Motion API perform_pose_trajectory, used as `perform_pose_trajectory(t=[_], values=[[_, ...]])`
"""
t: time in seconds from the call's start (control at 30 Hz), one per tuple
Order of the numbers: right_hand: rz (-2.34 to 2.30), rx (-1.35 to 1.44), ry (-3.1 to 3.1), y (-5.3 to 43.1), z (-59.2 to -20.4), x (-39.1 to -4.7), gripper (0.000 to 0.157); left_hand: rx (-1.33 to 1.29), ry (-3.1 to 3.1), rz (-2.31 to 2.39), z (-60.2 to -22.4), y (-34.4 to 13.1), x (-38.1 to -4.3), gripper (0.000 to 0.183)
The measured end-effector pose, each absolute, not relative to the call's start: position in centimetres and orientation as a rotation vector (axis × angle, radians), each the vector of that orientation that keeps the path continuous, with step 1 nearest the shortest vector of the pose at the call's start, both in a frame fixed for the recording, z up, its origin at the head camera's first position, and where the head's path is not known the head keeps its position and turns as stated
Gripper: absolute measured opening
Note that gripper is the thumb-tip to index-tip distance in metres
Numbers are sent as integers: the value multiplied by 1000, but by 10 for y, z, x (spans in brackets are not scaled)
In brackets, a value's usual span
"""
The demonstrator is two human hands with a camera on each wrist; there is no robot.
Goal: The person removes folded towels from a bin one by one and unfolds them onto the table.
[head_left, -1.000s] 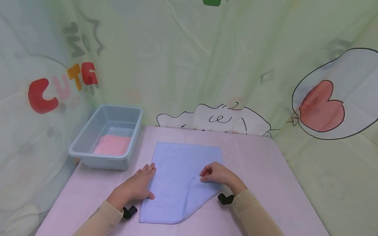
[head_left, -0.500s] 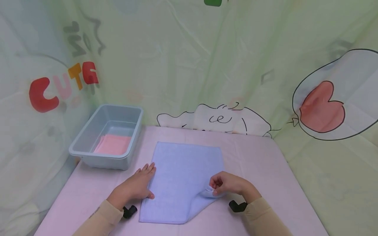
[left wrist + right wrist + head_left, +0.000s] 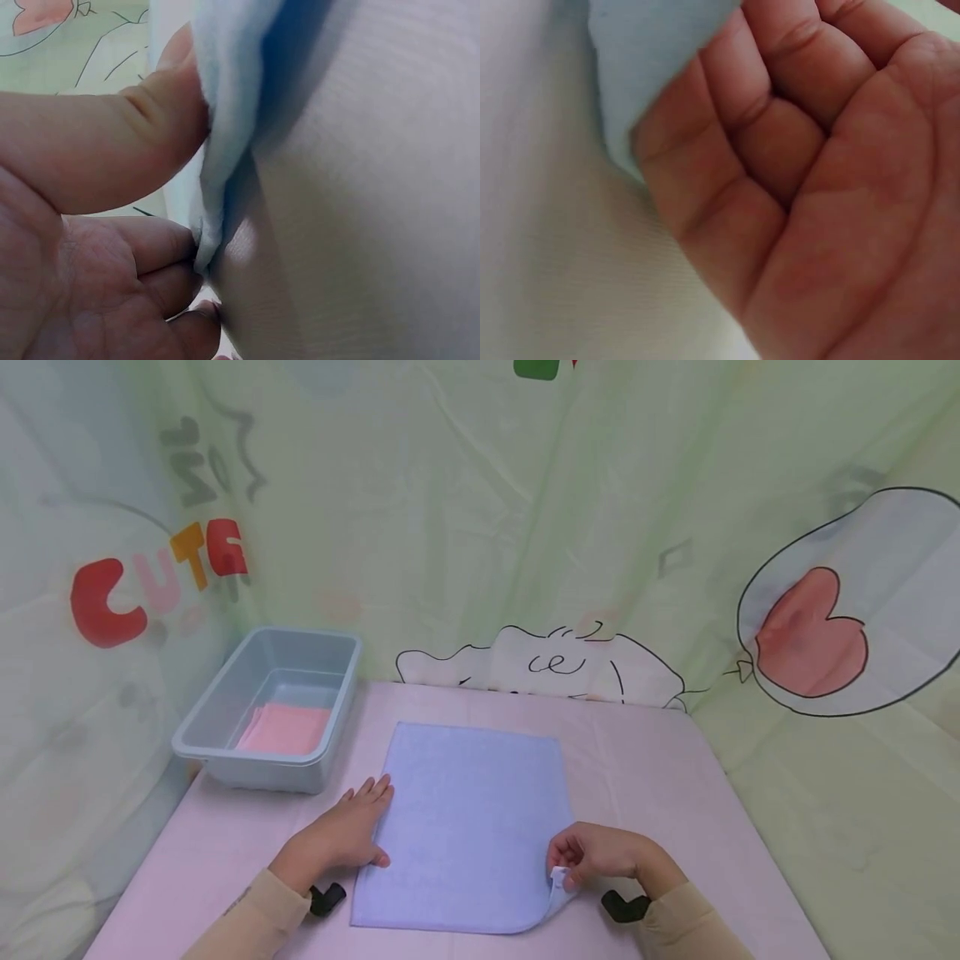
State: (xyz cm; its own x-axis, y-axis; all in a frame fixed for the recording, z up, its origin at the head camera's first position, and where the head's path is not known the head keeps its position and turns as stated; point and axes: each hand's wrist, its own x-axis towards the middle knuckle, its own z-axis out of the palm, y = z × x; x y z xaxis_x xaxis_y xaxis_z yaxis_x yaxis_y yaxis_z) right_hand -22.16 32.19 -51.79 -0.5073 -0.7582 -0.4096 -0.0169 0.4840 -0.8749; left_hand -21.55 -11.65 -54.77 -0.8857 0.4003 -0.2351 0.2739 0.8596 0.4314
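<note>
A light blue towel [image 3: 468, 818] lies spread flat on the table, its near right corner lifted. That corner is pinched by my right hand [image 3: 607, 853], with fingers curled toward the thumb; the right wrist view shows the towel's edge [image 3: 649, 64] against the fingers. My left hand [image 3: 341, 835] rests on the towel's left edge with fingers extended, thumb on the cloth. Close up in the left wrist view, the thumb [image 3: 112, 142] and fingertips touch the towel's thick edge [image 3: 232, 82].
At the far left of the pink-covered table [image 3: 660, 777] stands a grey-blue plastic basin [image 3: 266, 772] with folded pink cloth [image 3: 288, 731] inside. A printed curtain [image 3: 465, 527] hangs behind the table and at both sides.
My right hand has moved right and toward me with the pinched corner, so the folded-over part of the towel has opened out. My left hand has stayed in place.
</note>
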Motion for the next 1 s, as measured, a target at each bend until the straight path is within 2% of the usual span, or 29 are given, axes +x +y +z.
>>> perform_pose_trajectory(t=[0.53, 0.7, 0.8, 1.0], values=[[-1071, -536, 1764, 328, -516, -210, 32, 522, 2715, 579, -546, -117, -216, 111], [-1023, -521, 1850, 329, -510, -211, 29, 531, 2692, 590, -541, -119, -216, 111], [-991, -493, 2004, 326, -505, -212, 27, 536, 2677, 606, -537, -121, -217, 104], [-1029, -310, 2412, 313, -502, -221, 31, 510, 2737, 643, -533, -116, -225, 76]])
